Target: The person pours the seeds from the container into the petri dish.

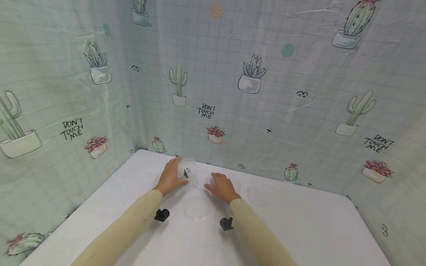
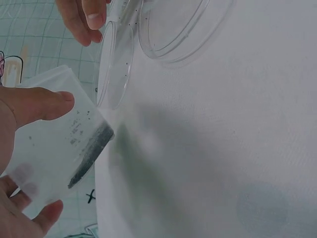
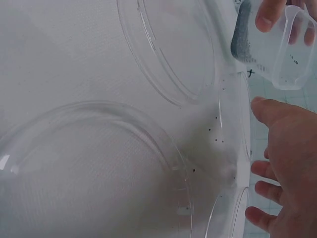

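My left hand (image 1: 169,178) grips a clear plastic tub (image 1: 187,169) near the back of the table. Fine dark grains (image 2: 91,156) are gathered along one side of the tilted tub in the left wrist view. My right hand (image 1: 222,186) holds nothing; its fingers are parted and loosely bent beside a clear round dish (image 3: 245,116). Small dark specks (image 3: 209,130) show in and around that dish. Another clear round dish (image 1: 196,219) lies nearer the front, between my forearms. Whether each round piece is a dish or a lid I cannot tell.
More clear round dishes (image 1: 259,205) lie to the right of my right hand. The white table (image 1: 316,229) meets a patterned curtain (image 1: 233,111) at the back and left. Dark heart-shaped marks (image 1: 162,215) show beside my forearms.
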A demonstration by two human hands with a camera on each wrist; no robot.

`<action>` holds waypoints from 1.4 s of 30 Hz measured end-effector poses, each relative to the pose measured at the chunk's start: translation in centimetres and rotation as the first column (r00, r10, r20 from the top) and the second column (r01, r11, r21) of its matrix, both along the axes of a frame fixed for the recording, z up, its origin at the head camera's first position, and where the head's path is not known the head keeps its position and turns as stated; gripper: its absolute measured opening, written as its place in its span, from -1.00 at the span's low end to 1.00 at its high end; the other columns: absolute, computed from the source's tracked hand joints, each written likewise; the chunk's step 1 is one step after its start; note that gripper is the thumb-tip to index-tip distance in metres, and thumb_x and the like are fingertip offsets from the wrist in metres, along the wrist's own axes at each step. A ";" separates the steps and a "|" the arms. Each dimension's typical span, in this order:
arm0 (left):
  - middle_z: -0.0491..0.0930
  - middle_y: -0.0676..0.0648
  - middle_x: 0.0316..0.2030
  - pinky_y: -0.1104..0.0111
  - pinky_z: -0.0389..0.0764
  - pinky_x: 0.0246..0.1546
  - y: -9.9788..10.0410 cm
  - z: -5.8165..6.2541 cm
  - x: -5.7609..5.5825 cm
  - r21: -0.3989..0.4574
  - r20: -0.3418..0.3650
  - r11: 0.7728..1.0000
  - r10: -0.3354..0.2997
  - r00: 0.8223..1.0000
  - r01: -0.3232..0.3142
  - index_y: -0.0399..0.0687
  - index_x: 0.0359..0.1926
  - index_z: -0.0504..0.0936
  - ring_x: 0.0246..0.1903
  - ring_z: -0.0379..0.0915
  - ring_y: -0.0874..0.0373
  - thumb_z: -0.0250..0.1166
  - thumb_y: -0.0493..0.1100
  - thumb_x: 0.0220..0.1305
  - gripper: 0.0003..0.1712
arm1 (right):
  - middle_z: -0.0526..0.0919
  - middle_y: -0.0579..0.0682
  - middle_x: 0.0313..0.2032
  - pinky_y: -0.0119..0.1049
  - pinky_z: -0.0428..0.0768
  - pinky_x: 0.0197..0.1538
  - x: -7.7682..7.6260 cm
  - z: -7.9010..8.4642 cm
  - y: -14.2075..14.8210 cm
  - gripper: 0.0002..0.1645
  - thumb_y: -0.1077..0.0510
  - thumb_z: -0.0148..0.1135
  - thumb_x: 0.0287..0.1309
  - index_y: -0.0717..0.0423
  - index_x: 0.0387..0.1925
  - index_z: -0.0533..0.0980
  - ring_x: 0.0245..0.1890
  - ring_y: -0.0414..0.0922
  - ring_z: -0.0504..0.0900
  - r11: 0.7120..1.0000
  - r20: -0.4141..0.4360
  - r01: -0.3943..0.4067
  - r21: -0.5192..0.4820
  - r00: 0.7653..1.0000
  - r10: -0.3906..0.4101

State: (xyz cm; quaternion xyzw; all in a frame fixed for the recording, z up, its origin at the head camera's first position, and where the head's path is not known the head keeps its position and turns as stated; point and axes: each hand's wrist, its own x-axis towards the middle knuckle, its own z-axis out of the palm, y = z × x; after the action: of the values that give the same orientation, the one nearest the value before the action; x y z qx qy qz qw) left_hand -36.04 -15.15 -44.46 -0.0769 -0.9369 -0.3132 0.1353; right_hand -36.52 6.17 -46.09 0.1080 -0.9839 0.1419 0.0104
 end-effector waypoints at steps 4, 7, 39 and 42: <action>0.21 -0.22 0.24 -0.05 0.20 0.25 0.4 -0.1 -0.4 -0.051 -0.017 0.999 0.006 1.000 -0.007 -0.10 0.32 0.10 0.26 0.09 -0.15 0.51 -0.14 -0.22 0.08 | 0.37 0.06 0.23 -0.04 0.31 0.28 -0.3 -0.1 -0.1 -0.23 -0.27 0.06 0.13 0.08 0.25 0.28 0.27 0.02 0.31 0.999 -0.026 -0.001 0.051 1.000 0.002; 0.21 -0.20 0.26 -0.08 0.21 0.23 0.8 -0.1 -0.6 -0.079 -0.022 0.997 0.006 1.000 -0.008 -0.09 0.32 0.11 0.27 0.08 -0.15 0.51 -0.16 -0.23 0.08 | 0.40 0.08 0.21 -0.01 0.32 0.26 -0.4 -0.1 -0.2 -0.22 -0.28 0.07 0.12 0.13 0.23 0.31 0.26 0.02 0.32 0.997 -0.034 -0.011 0.072 0.999 0.013; 0.25 -0.09 0.23 0.03 0.37 0.09 2.5 0.9 -1.2 -0.239 -0.110 0.971 -0.052 0.993 0.025 0.04 0.31 0.17 0.25 0.13 -0.01 0.51 -0.21 -0.24 0.05 | 0.46 0.03 0.17 0.03 0.30 0.23 -1.3 -0.6 0.1 -0.10 -0.44 0.09 -0.04 0.09 0.17 0.38 0.24 0.01 0.31 0.991 -0.044 -0.016 0.136 0.999 0.022; 0.25 -0.10 0.23 0.03 0.38 0.08 2.5 0.9 -1.2 -0.258 -0.128 0.966 -0.063 0.990 0.028 0.02 0.31 0.18 0.25 0.12 -0.02 0.51 -0.22 -0.25 0.04 | 0.47 0.01 0.15 0.03 0.32 0.21 -1.2 -0.7 0.0 -0.12 -0.45 0.10 -0.06 0.08 0.13 0.43 0.22 0.03 0.32 0.988 -0.068 -0.014 0.152 0.997 0.024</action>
State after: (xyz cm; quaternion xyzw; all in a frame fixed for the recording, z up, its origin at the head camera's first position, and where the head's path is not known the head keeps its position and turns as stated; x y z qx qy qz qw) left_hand -37.21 -12.67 -43.58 -0.1361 -0.9561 -0.1867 0.1802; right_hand -37.69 6.15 -46.76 0.1227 -0.9898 0.0630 0.0353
